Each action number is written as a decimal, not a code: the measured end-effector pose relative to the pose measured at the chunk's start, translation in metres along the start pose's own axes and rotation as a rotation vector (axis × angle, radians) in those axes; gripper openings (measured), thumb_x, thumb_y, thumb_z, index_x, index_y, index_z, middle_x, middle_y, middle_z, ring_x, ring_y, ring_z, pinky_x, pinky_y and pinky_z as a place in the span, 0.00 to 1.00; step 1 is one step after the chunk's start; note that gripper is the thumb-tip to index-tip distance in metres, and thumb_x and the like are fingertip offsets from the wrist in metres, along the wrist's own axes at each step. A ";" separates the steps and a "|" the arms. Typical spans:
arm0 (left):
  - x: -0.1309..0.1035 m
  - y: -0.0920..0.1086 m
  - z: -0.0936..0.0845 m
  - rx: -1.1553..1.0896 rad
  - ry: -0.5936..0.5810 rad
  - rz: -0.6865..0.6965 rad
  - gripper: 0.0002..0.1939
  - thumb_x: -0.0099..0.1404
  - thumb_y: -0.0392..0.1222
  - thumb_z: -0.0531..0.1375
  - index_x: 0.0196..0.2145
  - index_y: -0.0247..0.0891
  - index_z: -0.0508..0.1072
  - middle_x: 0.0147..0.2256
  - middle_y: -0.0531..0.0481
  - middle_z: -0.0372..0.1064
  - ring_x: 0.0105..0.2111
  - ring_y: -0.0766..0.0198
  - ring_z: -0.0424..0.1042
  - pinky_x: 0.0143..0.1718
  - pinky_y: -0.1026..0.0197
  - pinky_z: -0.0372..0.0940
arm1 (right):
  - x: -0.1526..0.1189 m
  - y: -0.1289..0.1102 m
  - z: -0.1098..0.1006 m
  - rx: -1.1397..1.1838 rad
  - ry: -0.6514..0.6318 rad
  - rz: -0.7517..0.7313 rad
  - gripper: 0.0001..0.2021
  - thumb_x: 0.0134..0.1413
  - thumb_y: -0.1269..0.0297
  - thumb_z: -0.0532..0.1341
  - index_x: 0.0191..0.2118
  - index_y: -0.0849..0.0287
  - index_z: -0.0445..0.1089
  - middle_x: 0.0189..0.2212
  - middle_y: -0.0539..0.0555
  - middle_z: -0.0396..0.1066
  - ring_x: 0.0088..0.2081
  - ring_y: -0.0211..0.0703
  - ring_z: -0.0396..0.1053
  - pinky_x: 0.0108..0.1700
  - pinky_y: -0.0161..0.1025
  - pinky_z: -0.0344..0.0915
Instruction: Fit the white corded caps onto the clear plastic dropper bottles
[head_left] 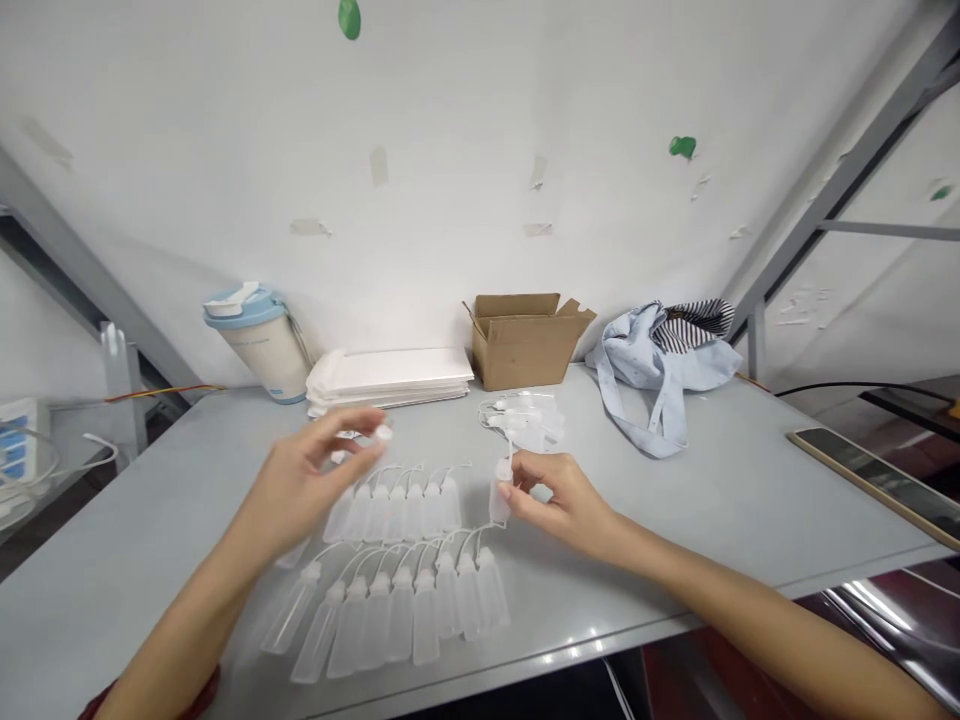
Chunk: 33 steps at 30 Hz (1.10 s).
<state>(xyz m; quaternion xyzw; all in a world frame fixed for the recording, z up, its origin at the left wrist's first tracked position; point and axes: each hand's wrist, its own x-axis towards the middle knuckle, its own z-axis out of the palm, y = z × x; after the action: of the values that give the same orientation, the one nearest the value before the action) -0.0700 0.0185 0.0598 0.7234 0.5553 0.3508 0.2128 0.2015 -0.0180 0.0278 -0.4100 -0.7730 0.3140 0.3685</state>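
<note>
Between the thumb and fingers of my left hand (311, 475) is a small white cap (383, 433). My right hand (559, 500) pinches a translucent squeeze bottle (500, 492) near its neck, a thin white tube rising from its top. A row of similar bottles (397, 512) lies between my hands, partly behind my left hand. Nearer the table's front edge is a second row of bottles (386, 620), their thin tubes bent toward the back. Beyond my right hand lies a small pile of bottles (532, 420) with tubes.
On the grey table (630, 540), a tumbler (259, 340) with a blue lid, stacked white envelopes (397, 372) and an open cardboard box (525, 350) line the wall. A light blue cloth bag (652, 370) sits right of the box. A phone (877, 480) lies at the right edge.
</note>
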 end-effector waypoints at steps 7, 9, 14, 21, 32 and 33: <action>-0.027 0.030 0.036 -0.587 -0.431 -0.033 0.11 0.57 0.46 0.65 0.39 0.46 0.78 0.42 0.51 0.74 0.38 0.60 0.71 0.40 0.61 0.68 | -0.007 -0.008 0.013 -0.120 -0.115 -0.218 0.07 0.57 0.64 0.54 0.30 0.60 0.63 0.23 0.49 0.66 0.23 0.34 0.60 0.27 0.31 0.60; -0.029 0.030 0.041 -0.710 -0.502 -0.115 0.10 0.55 0.44 0.67 0.37 0.44 0.79 0.37 0.51 0.74 0.35 0.61 0.71 0.38 0.61 0.68 | -0.010 -0.007 0.019 -0.150 -0.141 -0.299 0.06 0.57 0.63 0.54 0.31 0.59 0.63 0.22 0.50 0.66 0.23 0.35 0.62 0.27 0.31 0.60; -0.031 0.034 0.047 -0.813 -0.610 -0.125 0.07 0.52 0.39 0.68 0.32 0.41 0.78 0.33 0.51 0.73 0.33 0.63 0.69 0.33 0.63 0.65 | -0.016 -0.004 0.027 -0.134 -0.118 -0.276 0.06 0.55 0.64 0.55 0.29 0.57 0.59 0.16 0.46 0.63 0.16 0.32 0.60 0.20 0.28 0.56; -0.032 0.034 0.049 -0.690 -0.556 -0.014 0.07 0.53 0.39 0.67 0.32 0.41 0.75 0.34 0.52 0.72 0.37 0.62 0.68 0.37 0.62 0.63 | -0.015 -0.006 0.025 -0.097 -0.147 -0.228 0.04 0.56 0.65 0.54 0.32 0.58 0.59 0.16 0.45 0.63 0.16 0.32 0.60 0.20 0.28 0.55; -0.027 0.035 0.044 -0.635 -0.567 0.027 0.04 0.60 0.41 0.62 0.33 0.40 0.74 0.34 0.52 0.69 0.32 0.65 0.66 0.35 0.63 0.63 | -0.015 -0.014 0.017 0.078 -0.212 -0.015 0.08 0.58 0.61 0.56 0.35 0.62 0.64 0.15 0.45 0.63 0.16 0.31 0.61 0.19 0.27 0.53; -0.026 0.034 0.043 -0.635 -0.578 0.029 0.04 0.60 0.41 0.62 0.33 0.40 0.74 0.34 0.52 0.69 0.32 0.65 0.65 0.34 0.63 0.63 | -0.014 -0.015 0.016 0.102 -0.232 0.015 0.10 0.59 0.60 0.55 0.36 0.62 0.65 0.15 0.45 0.64 0.16 0.31 0.61 0.19 0.27 0.52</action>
<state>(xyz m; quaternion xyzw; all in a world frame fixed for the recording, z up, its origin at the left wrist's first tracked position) -0.0191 -0.0132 0.0477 0.6981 0.3271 0.2902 0.5669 0.1880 -0.0403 0.0269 -0.3574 -0.7903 0.4010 0.2948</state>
